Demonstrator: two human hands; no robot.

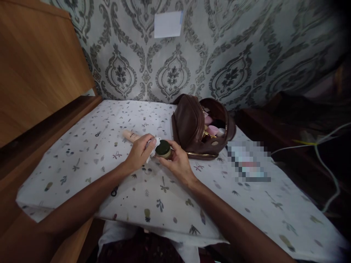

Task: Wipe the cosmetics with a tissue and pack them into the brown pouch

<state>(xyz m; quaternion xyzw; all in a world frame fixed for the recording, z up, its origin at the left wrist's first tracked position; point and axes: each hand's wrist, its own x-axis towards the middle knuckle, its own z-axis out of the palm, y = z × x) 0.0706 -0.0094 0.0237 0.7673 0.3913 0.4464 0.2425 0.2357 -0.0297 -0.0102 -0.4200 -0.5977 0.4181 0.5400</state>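
My right hand [178,162] grips a small round jar [163,148] with a dark green lid and a paler body, tilted so the lid faces up. Pinched in my left hand [140,150] is a white wipe or tissue [150,157], its edge against the side of the jar. Just beyond my left hand lies a beige tube [129,136] on the table. To the right, a brown leather cosmetic bag [189,126] stands unzipped, with pink and white items [212,129] showing inside.
A white cloth with printed plants covers the table [82,157]. On the right lies a blurred-out flat object [248,162], with a pale cable [326,175] beyond it. Patterned wallpaper [172,73] rises behind, and a wooden cabinet [41,54] stands at left.
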